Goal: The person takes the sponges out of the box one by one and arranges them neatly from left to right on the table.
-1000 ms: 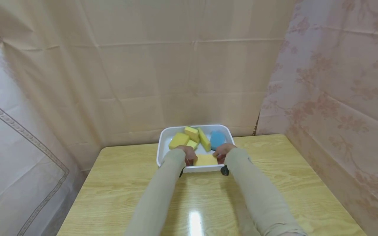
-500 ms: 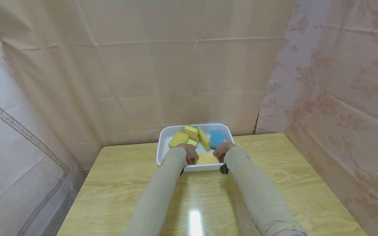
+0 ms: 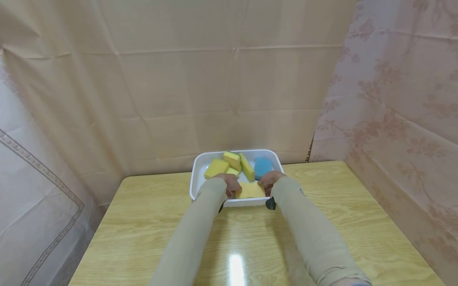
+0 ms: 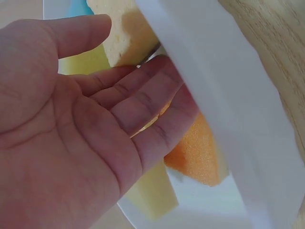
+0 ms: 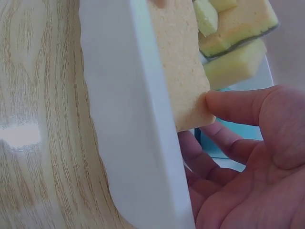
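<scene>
A pale yellow sponge (image 3: 250,190) lies between the two hands at the front wall of a white tray (image 3: 193,184). My right hand (image 5: 257,157) pinches one end, thumb on the upper face and fingers beneath. At the other end, my left hand (image 4: 95,114) has its fingers almost straight, their tips at the sponge's underside, with the thumb over one edge and casting a shadow. Just under these fingers sits an orange sponge (image 4: 193,155), hidden by the hand in the head view.
Several yellow sponges, among them a flat one (image 3: 216,169) and one on edge (image 3: 247,168), fill the tray's back and left. A blue sponge (image 3: 262,167) lies at its right. The tray stands on a wooden table (image 3: 150,222) before a beige curtain (image 3: 214,99).
The pale yellow sponge has shifted slightly away from the person, and more of its upper face shows. Both hands have stayed at its ends with only small movement.
</scene>
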A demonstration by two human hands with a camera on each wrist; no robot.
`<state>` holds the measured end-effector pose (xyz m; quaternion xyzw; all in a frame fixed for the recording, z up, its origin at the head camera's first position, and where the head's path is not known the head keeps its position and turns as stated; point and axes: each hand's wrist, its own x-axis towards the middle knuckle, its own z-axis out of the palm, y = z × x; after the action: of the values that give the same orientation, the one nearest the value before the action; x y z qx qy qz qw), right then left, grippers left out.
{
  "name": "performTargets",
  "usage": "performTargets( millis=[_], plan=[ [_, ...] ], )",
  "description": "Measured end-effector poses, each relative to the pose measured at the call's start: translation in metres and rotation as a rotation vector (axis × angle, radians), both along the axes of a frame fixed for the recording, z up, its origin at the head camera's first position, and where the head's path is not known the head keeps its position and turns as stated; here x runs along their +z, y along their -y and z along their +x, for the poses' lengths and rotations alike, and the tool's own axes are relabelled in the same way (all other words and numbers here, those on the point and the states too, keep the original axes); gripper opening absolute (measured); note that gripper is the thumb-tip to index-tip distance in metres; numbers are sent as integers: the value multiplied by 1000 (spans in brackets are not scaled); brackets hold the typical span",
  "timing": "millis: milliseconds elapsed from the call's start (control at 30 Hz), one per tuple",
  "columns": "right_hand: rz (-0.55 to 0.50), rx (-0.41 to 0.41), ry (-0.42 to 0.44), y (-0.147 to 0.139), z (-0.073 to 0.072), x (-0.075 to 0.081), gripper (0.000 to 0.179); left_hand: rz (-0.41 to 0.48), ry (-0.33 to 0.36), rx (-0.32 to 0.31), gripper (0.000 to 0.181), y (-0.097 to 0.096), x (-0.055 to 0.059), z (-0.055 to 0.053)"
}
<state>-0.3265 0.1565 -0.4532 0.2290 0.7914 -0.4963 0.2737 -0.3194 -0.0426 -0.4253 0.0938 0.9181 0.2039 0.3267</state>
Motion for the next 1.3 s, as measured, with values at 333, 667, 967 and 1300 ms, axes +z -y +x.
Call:
performTargets(
  millis=[333, 667, 967, 1300],
  plan=[
    [-134, -51, -32, 2, -2, -9, 38, 18, -39, 39, 56, 3, 1, 1],
    [-238, -74, -52, 0, 6, -4, 41, 173, -46, 115, 44, 5, -10, -2],
    [-320, 20, -102, -15, -6, -12, 39, 368, -106, 131, 57, 13, -10, 3],
    [-380, 68, -157, -6, 4, 10, 29, 462, -239, 110, 68, 23, -8, 7]
  ],
)
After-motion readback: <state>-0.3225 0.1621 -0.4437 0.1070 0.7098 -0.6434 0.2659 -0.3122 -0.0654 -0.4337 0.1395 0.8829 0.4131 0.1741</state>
